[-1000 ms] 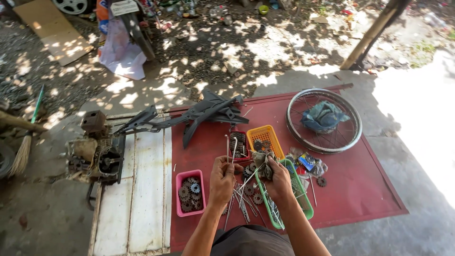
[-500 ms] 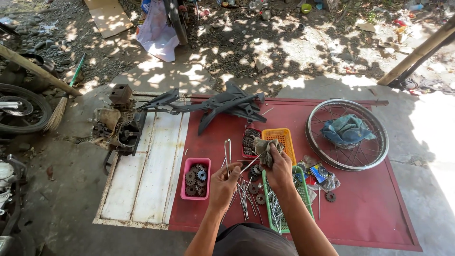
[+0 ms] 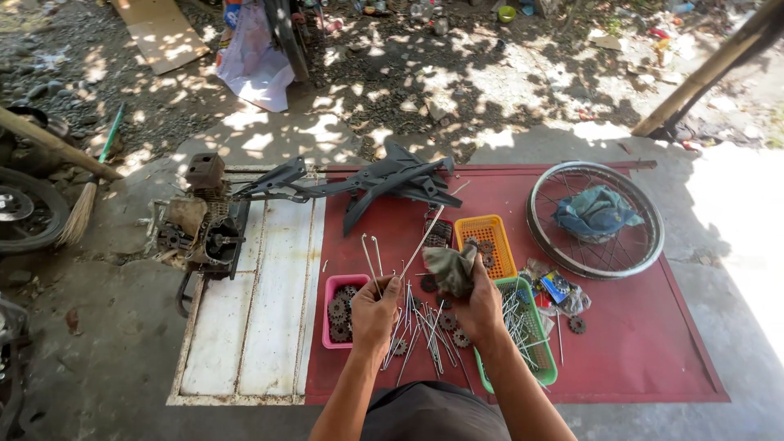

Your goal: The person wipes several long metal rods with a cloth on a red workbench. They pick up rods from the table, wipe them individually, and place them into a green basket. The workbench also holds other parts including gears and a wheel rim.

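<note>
A thin spoke is pinched at its lower end in the left hand, the grip closed tight on it, and the spoke is slanted up and to the right, above the red mat. A grey rag is bunched in the right hand, whose grip is closed around it; the rag is held just right of the spoke, and whether it is touched by the spoke cannot be told. Both hands are held over the mat's middle, above a loose pile of spokes and small sprockets scattered on the mat. A pink tray of sprockets is seen on the mat's left edge, just left of the left hand. A green basket with more spokes is placed just right of the right hand, and an orange basket is set behind it. A bare wheel rim with a blue cloth inside is laid at the mat's far right. A dark plastic fairing is stretched across the mat's far edge. An engine is stood well left of the mat, beside a white panel.
</note>
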